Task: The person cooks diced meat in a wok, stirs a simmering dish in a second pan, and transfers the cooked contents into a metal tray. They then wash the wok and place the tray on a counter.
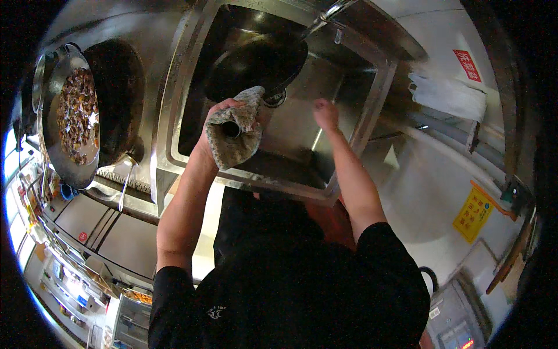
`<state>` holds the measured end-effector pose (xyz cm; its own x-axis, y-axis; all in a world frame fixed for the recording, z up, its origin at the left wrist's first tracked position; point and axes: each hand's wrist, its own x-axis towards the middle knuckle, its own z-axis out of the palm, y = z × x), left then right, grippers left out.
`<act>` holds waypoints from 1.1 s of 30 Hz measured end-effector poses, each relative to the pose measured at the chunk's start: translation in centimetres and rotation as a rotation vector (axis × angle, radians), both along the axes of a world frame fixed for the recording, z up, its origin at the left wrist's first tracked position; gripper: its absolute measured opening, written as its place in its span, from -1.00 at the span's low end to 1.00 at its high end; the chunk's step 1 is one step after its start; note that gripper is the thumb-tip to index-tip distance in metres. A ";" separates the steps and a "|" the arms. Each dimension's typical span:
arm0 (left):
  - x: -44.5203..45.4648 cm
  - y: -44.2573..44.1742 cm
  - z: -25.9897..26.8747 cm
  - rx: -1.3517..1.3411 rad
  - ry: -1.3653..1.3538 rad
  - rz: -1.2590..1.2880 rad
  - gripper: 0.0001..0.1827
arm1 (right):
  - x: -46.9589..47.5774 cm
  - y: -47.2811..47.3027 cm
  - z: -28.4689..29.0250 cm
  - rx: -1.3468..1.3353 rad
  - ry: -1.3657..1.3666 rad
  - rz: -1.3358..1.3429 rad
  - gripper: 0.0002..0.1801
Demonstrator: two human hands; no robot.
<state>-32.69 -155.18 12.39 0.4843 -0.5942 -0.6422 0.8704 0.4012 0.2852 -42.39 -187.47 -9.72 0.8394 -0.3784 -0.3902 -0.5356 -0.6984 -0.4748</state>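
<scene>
A dark wok [257, 65] is tilted inside the stainless steel sink [279, 185], its round side toward the back left corner. My left hand [208, 141] grips the wok's handle through a grey, stained cloth [237, 150]. The hollow end of the handle [231, 128] pokes out of the cloth toward me. Over the right half of the sink is my right hand [326, 114], fingers curled, with nothing visible in it. Below the wok, the round sink drain [276, 100] partly shows. From the top of the view a metal faucet pipe [324, 18] reaches toward the wok.
Left of the sink, a metal wok [91, 144] holds dark chunky food [78, 113] in liquid, beside a blackened wok burner [120, 96]. A metal utensil [126, 185] lies at the stove's front. To the right, a white cloth [451, 98] hangs by some pipes [444, 141].
</scene>
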 end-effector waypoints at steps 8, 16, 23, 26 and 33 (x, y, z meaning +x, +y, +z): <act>-1.0 -0.1 -3.0 0.114 0.092 -0.033 -0.78 | 3.7 11.9 -9.2 -0.133 0.181 0.471 -0.47; -4.8 2.1 -3.5 0.069 0.572 -0.155 -0.61 | -6.6 4.4 -12.1 0.077 -0.153 -0.176 -0.81; -12.3 3.7 -7.6 -0.134 0.552 -0.009 -0.61 | 1.1 1.0 7.6 0.056 -0.399 -0.230 -0.84; -12.5 3.3 -7.2 0.066 0.523 0.069 -0.67 | 6.1 3.6 5.5 0.030 -0.483 0.076 -0.79; -13.9 3.8 -9.1 0.084 0.521 0.095 -0.72 | 12.3 10.1 -5.3 -0.209 -0.034 0.613 -0.55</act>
